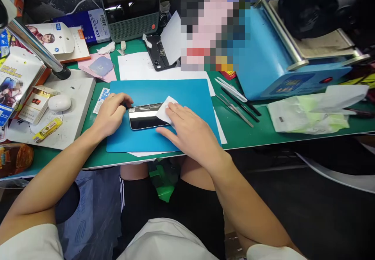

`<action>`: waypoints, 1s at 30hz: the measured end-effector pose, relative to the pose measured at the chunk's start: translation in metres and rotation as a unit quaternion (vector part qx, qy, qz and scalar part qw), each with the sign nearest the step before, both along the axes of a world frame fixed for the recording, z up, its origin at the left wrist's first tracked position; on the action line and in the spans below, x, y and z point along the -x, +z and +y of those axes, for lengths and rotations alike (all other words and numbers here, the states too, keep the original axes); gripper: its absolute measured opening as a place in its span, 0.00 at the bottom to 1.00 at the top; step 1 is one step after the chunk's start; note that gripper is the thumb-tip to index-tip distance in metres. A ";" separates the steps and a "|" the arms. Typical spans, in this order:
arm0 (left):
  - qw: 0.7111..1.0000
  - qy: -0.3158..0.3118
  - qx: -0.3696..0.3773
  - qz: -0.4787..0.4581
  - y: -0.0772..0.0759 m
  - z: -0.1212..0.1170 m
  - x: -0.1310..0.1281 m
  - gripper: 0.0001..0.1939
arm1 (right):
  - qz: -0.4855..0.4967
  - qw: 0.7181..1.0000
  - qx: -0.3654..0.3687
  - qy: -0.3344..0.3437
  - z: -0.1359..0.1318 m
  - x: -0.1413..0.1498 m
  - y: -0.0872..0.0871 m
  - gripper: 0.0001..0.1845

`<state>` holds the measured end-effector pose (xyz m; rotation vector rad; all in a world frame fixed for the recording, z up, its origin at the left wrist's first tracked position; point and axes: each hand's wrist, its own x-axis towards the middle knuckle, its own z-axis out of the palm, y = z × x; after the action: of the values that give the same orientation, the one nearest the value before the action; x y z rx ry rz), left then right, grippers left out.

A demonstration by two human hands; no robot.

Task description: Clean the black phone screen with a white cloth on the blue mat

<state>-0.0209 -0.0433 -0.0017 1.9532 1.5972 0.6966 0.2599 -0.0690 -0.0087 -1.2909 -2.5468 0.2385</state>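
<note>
From my remote seat, I list nearest first. Bright-blue rectangular mat (pixel 123 142), one: likely a soft bed. Bare right hand (pixel 189 129), one: fingers flat, thumb spread, pinning rather than clasping one thin white wipe (pixel 163 113), presumably for even pressure. Glossy black rectangular phone (pixel 146 122), one: glass up on the mat, under the wipe. Bare left hand (pixel 113 109), one: fingers loosely curled by the phone's far left corner, perhaps steadying it; whether it grips the edge, I cannot tell. Right of the mat, slim tweezer-like tools (pixel 238 112): three by my count, white, black, silver, seemingly set within reach. Beyond: one boxy blue machine (pixel 260 72); one black phone-shaped shell (pixel 156 51); one grey-framed dark screen (pixel 129 2).
</note>
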 end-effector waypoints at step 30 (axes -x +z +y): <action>0.996 0.039 -0.016 -0.075 -0.010 0.001 0.001 0.24 | 0.034 0.998 0.008 0.045 -0.006 0.083 0.001 0.39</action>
<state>-0.0221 -0.0422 -0.0113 1.8226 1.5859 0.8827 0.1769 -0.0747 -0.0080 -1.1556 -2.5533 0.3167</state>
